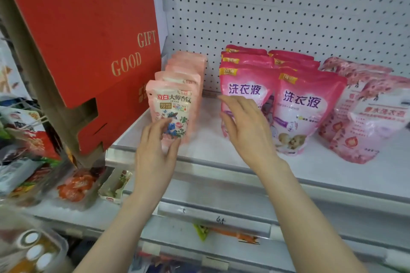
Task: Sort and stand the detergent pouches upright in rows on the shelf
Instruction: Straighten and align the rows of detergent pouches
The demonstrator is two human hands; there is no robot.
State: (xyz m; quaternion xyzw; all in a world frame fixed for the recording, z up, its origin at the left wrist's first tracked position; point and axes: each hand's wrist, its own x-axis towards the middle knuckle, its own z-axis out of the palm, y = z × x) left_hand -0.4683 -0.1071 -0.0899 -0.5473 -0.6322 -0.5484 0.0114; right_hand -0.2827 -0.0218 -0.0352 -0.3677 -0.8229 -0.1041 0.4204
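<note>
On the white shelf (pixel 221 153) a row of several pale pink pouches stands upright at the left, running back to the pegboard. My left hand (pixel 155 153) touches the lower front of the first pale pink pouch (pixel 170 104), thumb and fingers on its bottom edge. Two rows of bright pink pouches (pixel 304 106) stand upright in the middle. My right hand (pixel 244 124) hovers with fingers spread in front of the left bright pink pouch (pixel 244 88), holding nothing. At the right, rose-patterned pouches (pixel 363 117) lean against each other.
A red gift box (pixel 88 51) stands tight against the left end of the shelf. White pegboard (pixel 288 17) backs the shelf. A bare gap lies between the pale and bright pink rows. Below left, a lower shelf holds packaged snacks (pixel 75 186).
</note>
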